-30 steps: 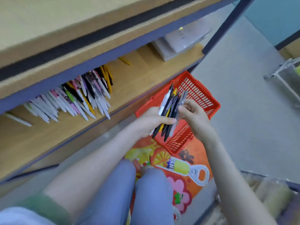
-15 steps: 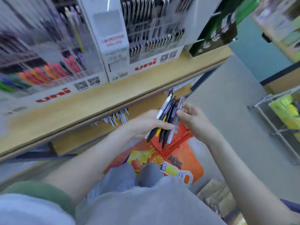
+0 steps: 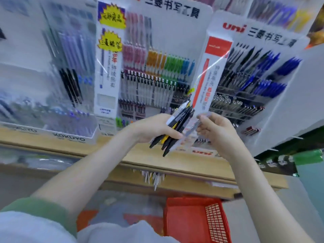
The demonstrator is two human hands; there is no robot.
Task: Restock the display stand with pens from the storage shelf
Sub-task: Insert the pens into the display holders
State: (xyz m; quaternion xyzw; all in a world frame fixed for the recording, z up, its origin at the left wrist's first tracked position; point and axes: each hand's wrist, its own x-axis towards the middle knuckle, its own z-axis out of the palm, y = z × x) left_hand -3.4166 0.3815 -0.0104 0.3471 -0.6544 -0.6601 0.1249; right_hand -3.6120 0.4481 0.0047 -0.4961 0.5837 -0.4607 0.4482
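- The left hand (image 3: 152, 128) is raised in front of a shop display, fingers and thumb curled tightly round a bundle of pens (image 3: 182, 114).
- The pens in the bundle are black, white and yellow. They slant with their tips pointing down and to the left.
- The right hand (image 3: 217, 132) is just beside the bundle. Its fingertips and thumb pinch the upper end of a clear pen (image 3: 192, 131) (blurred, so details are hard to make out), which lies against the bundle.
- Behind both hands stands a white display stand (image 3: 175, 28) with rows of pink, orange, green, blue and black pens.
- The stand sits on a wooden shelf (image 3: 122, 155).
- Loose pens (image 3: 153, 178) poke out from the storage level underneath.
- A red basket (image 3: 189, 218) sits below on the floor.
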